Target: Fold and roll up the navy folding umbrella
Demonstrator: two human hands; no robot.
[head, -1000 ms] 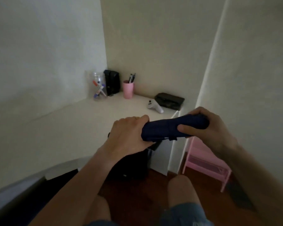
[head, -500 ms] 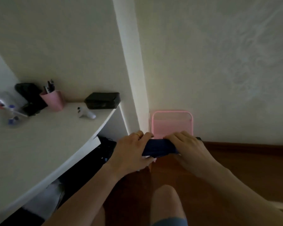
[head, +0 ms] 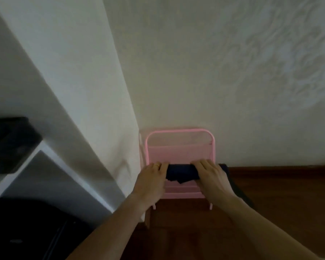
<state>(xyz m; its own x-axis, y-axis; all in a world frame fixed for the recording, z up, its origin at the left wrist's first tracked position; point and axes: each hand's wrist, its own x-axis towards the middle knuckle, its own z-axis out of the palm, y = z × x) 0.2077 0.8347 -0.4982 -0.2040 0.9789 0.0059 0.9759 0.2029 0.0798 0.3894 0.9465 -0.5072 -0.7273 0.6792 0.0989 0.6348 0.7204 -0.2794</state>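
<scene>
The navy folding umbrella (head: 181, 172) is rolled into a short bundle and lies level between my two hands, in front of a pink rack. My left hand (head: 152, 178) grips its left end, a ring showing on one finger. My right hand (head: 210, 175) grips its right end, fingers curled over the top. A small flap of navy cloth hangs below the middle of the bundle. Both ends of the umbrella are hidden under my hands.
A pink metal rack (head: 180, 145) stands on the wooden floor (head: 280, 203) against the wall, right behind the umbrella. A white desk (head: 13, 177) juts in at the left with a black case (head: 9, 145) on it. A dark strip (head: 236, 186) lies right of the rack.
The view has swung right and down, away from the desk toward the pink rack. Both hands have carried the rolled umbrella forward, level in front of the rack.
</scene>
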